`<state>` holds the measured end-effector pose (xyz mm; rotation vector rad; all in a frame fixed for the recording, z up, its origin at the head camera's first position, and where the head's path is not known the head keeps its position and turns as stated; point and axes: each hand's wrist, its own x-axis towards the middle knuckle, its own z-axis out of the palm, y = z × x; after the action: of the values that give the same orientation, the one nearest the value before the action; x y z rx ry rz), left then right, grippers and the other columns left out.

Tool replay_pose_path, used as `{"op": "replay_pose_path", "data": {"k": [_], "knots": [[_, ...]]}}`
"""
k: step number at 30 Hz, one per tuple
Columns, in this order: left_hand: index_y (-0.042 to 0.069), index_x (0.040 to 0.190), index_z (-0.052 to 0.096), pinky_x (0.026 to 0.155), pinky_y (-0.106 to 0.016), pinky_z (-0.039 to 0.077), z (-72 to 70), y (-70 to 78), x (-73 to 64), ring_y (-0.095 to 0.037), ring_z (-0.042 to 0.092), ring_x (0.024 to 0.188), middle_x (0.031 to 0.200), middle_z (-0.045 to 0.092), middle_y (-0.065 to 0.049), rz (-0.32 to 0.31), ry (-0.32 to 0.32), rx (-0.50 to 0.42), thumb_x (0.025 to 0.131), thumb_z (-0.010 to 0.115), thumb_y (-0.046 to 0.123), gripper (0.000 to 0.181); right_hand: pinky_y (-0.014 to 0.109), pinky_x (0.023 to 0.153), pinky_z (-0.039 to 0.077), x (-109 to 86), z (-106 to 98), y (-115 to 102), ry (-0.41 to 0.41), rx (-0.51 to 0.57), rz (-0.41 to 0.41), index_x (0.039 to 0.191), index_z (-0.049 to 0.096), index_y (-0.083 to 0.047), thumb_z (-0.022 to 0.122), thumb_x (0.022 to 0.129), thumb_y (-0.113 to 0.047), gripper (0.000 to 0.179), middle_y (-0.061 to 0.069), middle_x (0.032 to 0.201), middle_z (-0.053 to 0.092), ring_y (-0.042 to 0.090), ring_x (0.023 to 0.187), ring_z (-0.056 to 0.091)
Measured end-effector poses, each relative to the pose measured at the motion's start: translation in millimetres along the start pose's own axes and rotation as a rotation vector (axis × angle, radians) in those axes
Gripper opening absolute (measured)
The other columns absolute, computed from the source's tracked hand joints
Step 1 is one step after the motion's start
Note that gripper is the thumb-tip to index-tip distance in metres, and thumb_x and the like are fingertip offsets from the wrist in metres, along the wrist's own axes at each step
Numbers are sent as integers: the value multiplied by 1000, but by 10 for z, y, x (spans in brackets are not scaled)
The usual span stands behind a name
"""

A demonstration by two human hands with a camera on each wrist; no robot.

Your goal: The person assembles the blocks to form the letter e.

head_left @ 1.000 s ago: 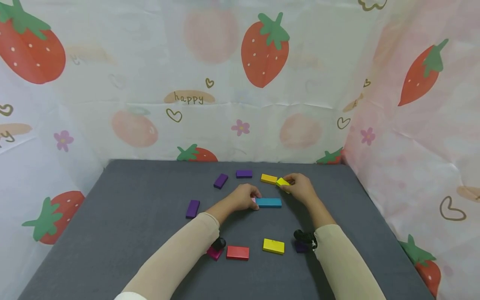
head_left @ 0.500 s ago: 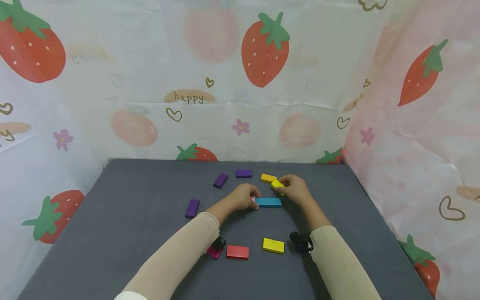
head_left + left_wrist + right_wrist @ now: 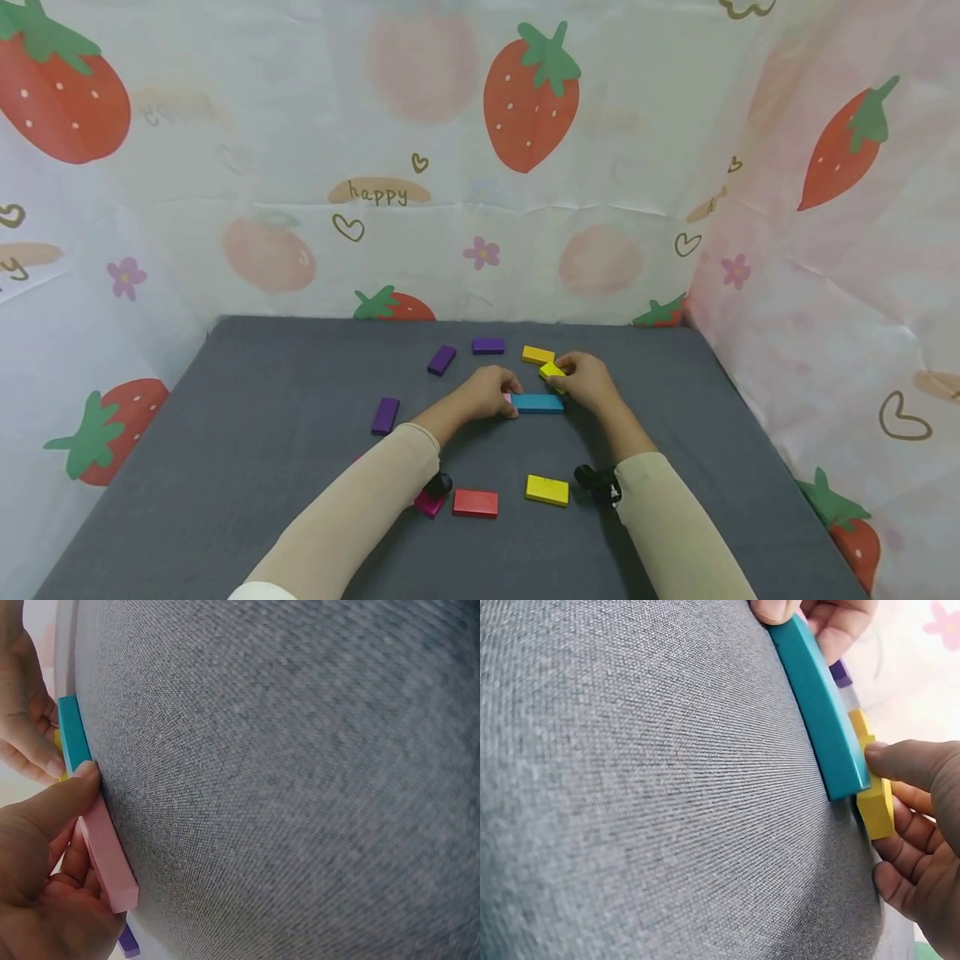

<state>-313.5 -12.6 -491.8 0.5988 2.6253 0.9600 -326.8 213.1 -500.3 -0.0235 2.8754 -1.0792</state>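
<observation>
My left hand point(image 3: 491, 392) pinches the end of a pink block point(image 3: 111, 862), thumb on its near side at the joint with a teal-blue block point(image 3: 537, 404). The two blocks lie end to end on the grey cloth; from the head, the hand hides nearly all the pink one. Just behind the blue block's right end, my right hand point(image 3: 591, 381) pinches a bright yellow block point(image 3: 876, 812) between thumb and fingers. In the head view this yellow block point(image 3: 552, 372) is tilted near a darker yellow block point(image 3: 537, 355). Whether the two yellow blocks touch, I cannot tell.
Purple blocks lie behind point(image 3: 488, 346), at back left point(image 3: 442, 360) and at left point(image 3: 386, 416). Nearer me are a red block point(image 3: 476, 503), another yellow block point(image 3: 547, 490) and a magenta block point(image 3: 429, 502) partly under the left forearm. A strawberry-print curtain point(image 3: 480, 208) borders the table.
My right hand has carried the bright yellow block slightly left and toward me, closer to the blue block's back side. The left hand and the pink and blue blocks have stayed in place.
</observation>
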Motion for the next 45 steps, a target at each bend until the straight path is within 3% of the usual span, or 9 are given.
{"op": "replay_pose_path", "data": {"k": [45], "knots": [[11, 109, 75, 88, -33, 53, -6, -4, 8, -15, 59, 90, 105, 70, -3, 7, 2, -2, 82, 87, 13, 30, 40, 81, 55, -95, 43, -47, 58, -38, 51, 118, 67, -2, 80, 91, -30, 41, 15, 108, 67, 27, 93, 62]]}}
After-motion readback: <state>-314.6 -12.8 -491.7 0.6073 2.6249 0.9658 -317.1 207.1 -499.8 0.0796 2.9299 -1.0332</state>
